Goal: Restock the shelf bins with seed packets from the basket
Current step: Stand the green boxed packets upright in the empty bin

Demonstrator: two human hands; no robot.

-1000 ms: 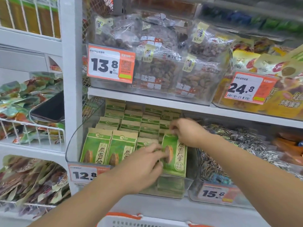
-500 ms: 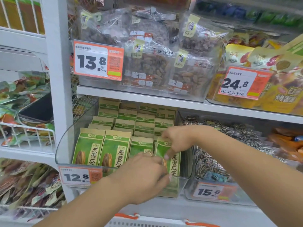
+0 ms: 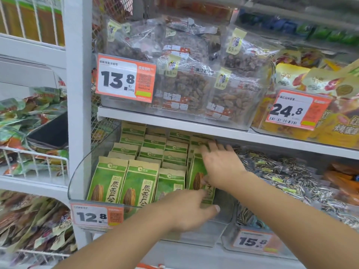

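While hands (image 3: 219,167) reach, white shelf (image 3: 174,119), clear bin (image 3: 81,171).

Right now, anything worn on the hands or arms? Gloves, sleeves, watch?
Nothing visible. The left hand and right hand are bare, with no gloves or rings that show. Both forearms are uncovered to the frame edge: no sleeves, watch or bands in view.

The green seed packets (image 3: 108,183) look like matt kraft paper. Their bin (image 3: 81,171) is clear, glossy plastic. At twelve o'clock, raisin bags (image 3: 184,90) are shiny crinkled film. The shelf upright (image 3: 77,74) is probably smooth white-painted metal.
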